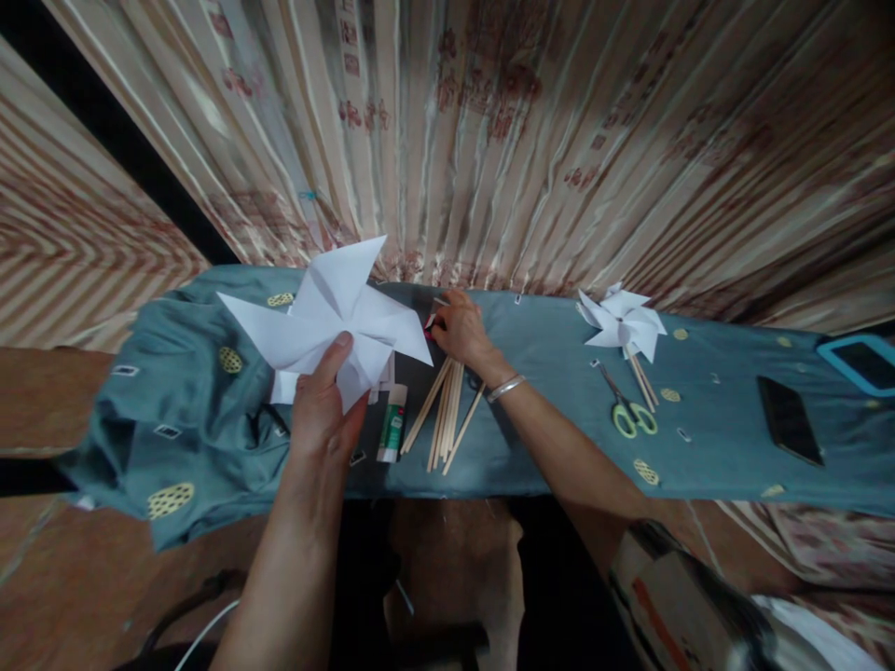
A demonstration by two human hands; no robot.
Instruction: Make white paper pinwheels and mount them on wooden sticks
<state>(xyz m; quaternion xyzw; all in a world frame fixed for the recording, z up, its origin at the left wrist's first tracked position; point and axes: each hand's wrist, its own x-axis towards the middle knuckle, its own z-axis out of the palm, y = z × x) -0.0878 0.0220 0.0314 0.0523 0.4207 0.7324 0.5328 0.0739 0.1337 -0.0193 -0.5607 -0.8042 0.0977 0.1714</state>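
My left hand (325,382) holds a white paper pinwheel (350,321) up above the table, the thumb pressed near its middle. At the back of the table, my right hand (460,326) is closed with its fingers curled down by a small red and dark item (429,322). What its fingertips grip is too small and partly hidden to name. Just below that hand lies a loose bundle of thin wooden sticks (442,419). A green and white glue stick (392,424) is beside the sticks, between them and my left hand.
To the right lie a second pinwheel (620,319) with wooden sticks, scissors with green handles (633,419), a black phone (790,419) and a blue-framed device (863,363). A grey-green cloth (545,457) covers the narrow table. A pleated curtain (489,140) hangs directly behind it.
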